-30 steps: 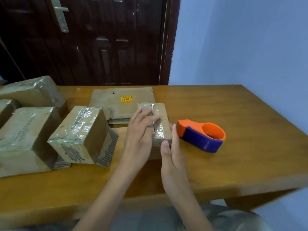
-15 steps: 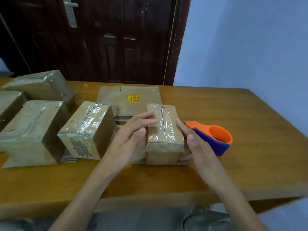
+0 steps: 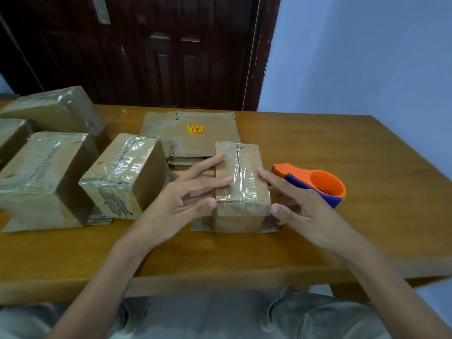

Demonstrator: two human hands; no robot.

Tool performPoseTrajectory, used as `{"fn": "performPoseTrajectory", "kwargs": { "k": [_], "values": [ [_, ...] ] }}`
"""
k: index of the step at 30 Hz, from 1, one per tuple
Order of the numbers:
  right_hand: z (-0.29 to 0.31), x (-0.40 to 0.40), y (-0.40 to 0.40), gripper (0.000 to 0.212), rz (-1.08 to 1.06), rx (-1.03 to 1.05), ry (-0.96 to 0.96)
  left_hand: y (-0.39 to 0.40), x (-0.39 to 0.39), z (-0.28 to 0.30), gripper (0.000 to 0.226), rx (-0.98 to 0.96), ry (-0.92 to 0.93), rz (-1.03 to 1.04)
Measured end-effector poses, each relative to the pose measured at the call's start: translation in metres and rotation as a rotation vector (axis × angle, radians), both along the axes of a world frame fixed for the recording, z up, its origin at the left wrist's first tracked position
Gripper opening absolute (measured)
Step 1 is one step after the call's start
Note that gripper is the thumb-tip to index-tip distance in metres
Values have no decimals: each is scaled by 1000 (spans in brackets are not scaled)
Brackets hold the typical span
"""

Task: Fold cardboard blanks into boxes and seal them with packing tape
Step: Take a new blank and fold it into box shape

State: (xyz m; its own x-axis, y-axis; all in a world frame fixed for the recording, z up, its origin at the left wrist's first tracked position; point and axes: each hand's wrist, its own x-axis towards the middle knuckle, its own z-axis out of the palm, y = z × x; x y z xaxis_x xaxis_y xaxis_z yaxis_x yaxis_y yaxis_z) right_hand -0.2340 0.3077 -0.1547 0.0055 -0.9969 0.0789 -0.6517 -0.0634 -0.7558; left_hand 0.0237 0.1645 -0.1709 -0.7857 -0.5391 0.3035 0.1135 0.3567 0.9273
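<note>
The taped box (image 3: 241, 189) stands on the desk (image 3: 342, 228) between both hands. The left hand (image 3: 182, 200) and right hand (image 3: 297, 204) flank it with straight fingers, gripping nothing. The wrinkled tape could lift at its ends — and a nudge rightward could knock the dispenser (image 3: 315, 184).

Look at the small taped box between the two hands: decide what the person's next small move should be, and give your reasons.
Probably close both hands on the small box and turn it over. The top seam already carries clear tape, while unfolded flaps still splay out on the table at its base. The left hand and right hand flank it with straight fingers, and the tape dispenser lies close by the right hand.
</note>
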Motion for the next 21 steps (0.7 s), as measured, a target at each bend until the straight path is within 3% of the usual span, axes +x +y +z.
{"fn": "performPoseTrajectory", "kwargs": {
  "k": [3, 10, 17, 21],
  "values": [
    [-3, -2, -1, 73, 3, -21, 14, -1, 0, -4, 48, 2, 13, 2],
    [-8, 1, -3, 69, -49, -89, -90, 3, -2, -3, 52, 48, 48, 23],
    [-18, 13, -7, 62, -132, -222, -40, 19, -10, -13, 34, -193, 70, 230],
    [-22, 16, -8, 62, -137, -252, -43, 26, -14, -20, 38, -276, 94, 309]
  ]
}}
